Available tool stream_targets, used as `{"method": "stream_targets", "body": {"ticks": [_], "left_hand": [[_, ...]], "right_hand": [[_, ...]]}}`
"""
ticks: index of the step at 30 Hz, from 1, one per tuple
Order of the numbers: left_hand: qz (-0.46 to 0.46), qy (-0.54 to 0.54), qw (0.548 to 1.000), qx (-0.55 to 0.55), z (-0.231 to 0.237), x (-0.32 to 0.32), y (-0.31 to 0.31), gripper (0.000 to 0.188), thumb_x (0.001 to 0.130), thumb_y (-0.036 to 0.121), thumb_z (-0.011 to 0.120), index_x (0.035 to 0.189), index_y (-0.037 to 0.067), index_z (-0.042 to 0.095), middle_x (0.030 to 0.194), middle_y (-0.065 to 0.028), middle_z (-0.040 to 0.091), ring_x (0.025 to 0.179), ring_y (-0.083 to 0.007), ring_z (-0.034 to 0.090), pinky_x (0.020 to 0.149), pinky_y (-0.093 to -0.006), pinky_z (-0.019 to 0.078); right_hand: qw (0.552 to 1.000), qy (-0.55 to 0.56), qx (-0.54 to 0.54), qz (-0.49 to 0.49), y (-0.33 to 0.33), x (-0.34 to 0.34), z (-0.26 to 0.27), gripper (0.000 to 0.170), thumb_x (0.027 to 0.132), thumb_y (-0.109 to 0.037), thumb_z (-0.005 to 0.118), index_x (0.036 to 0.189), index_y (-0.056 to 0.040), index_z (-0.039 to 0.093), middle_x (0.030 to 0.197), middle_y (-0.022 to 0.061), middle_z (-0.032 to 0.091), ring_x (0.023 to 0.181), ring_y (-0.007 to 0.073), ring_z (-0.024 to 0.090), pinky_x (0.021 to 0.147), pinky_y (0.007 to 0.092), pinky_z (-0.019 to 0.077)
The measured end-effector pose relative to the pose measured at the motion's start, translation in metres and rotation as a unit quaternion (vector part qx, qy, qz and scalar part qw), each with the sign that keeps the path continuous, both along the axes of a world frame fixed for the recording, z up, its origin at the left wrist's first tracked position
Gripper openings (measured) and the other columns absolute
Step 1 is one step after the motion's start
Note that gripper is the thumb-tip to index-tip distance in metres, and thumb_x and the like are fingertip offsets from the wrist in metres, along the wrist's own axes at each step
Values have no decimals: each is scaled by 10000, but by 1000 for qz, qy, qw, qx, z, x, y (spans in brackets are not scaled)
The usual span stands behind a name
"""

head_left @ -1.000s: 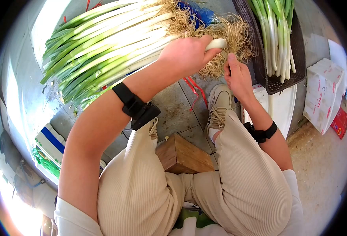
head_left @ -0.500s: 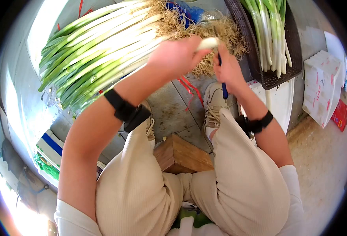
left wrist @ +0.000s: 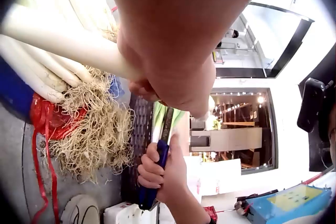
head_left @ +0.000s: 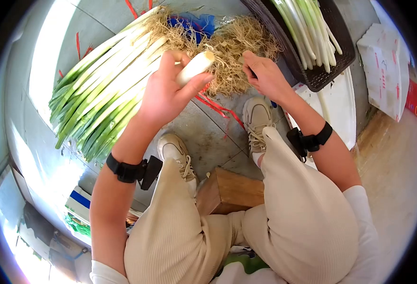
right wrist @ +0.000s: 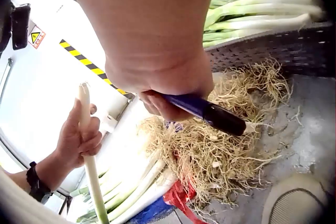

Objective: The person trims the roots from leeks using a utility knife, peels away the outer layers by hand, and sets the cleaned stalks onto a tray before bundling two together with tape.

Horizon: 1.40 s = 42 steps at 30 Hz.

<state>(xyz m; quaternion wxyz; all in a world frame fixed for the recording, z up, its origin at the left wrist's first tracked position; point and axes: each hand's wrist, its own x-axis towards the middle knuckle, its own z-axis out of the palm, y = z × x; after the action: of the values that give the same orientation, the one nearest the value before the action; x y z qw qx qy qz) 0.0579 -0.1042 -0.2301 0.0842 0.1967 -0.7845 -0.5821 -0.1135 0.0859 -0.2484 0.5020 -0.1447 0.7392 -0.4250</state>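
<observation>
My left hand (head_left: 163, 92) grips a leek (head_left: 196, 67) near its white root end, thumb along one side. The leek's tip shows a flat, pale cut face with no long roots on it. In my right hand (head_left: 266, 78) is a knife with a blue handle (right wrist: 197, 107), fingers wrapped round it. Its narrow, dark-stained blade (left wrist: 167, 124) points up in the left wrist view. The knife stands apart from the leek, to its right in the head view. Beyond the left hand lies a big pile of leeks (head_left: 106, 92), roots still attached to many.
A heap of cut roots (head_left: 239, 45) covers the floor between the hands. Dark woven basket (head_left: 345, 60) with more leeks (head_left: 308, 35) stands at right, by a white box (head_left: 382, 71). Red ribbon (head_left: 220, 108) trails near the shoes; a wooden block (head_left: 237, 189) sits between the legs.
The left hand has drawn back to the left with the leek, its cut end now tilted up. The knife, at the leek's end half a second ago, is now away from it. The head view has shifted.
</observation>
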Motion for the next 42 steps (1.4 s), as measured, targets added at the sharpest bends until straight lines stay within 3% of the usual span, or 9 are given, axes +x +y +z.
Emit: {"method": "stream_targets", "body": {"ticks": [5,10,18,21,25,30,32,37,42], "left_hand": [[-42,27,989,141,3,5,-6,276,976,236,657,1068,11,527,832,-43,639,751,-77,570,663,-233,474],[-55,-32,997,30,12,1,-12,348,1056,312,490,1138,-5,609,824,-28,604,735,-82,540,641,-236,458],[-66,-135,983,106,8,0,-10,403,1078,356,412,1016,22,627,708,4,553,608,-80,460,566,-249,400],[-78,-115,984,110,6,0,-9,416,1083,379,393,1116,21,604,756,24,521,611,-46,416,552,-205,341],[-63,-77,991,88,7,-4,-5,404,1081,375,404,1091,25,606,761,26,516,607,-45,393,545,-205,323],[-71,-89,993,7,4,-4,-3,319,1026,290,537,1173,14,596,794,-95,616,729,-188,582,683,-331,484],[-67,-93,993,-18,9,-5,0,326,992,255,567,1208,12,583,835,-124,644,762,-216,613,711,-345,497],[-74,-92,991,-55,5,-5,-2,406,885,126,629,1269,13,560,949,-182,693,867,-289,675,785,-367,523],[11,-23,998,64,-14,-4,4,310,830,63,704,1120,22,601,901,-132,716,788,-206,692,733,-318,545]], "right_hand": [[995,62,-74,21,-4,6,22,538,1035,-503,434,668,-110,418,560,-56,346,500,54,301,464,236,246],[981,115,-154,33,-1,12,31,463,992,-419,573,806,5,597,606,32,465,584,145,412,557,319,387],[944,233,-174,153,0,28,50,368,968,-357,617,827,-26,540,588,96,422,528,236,368,498,340,357],[941,249,-163,162,-1,29,49,382,964,-366,621,820,-18,555,575,110,429,520,255,364,496,346,359],[949,259,-111,143,-1,28,47,388,954,-369,626,818,-8,577,577,124,467,515,265,381,496,358,367],[946,271,-89,155,-2,30,46,406,954,-381,608,816,0,584,568,146,481,508,296,413,500,375,371],[939,293,-65,169,-3,30,45,511,933,-498,599,726,-32,613,549,164,559,514,364,553,513,429,436],[948,237,-71,201,-1,32,49,444,944,-403,612,760,-4,546,565,158,468,509,322,412,505,393,371],[948,217,-94,214,-2,35,46,455,944,-415,613,767,0,556,578,159,470,517,311,403,511,390,374]]}}
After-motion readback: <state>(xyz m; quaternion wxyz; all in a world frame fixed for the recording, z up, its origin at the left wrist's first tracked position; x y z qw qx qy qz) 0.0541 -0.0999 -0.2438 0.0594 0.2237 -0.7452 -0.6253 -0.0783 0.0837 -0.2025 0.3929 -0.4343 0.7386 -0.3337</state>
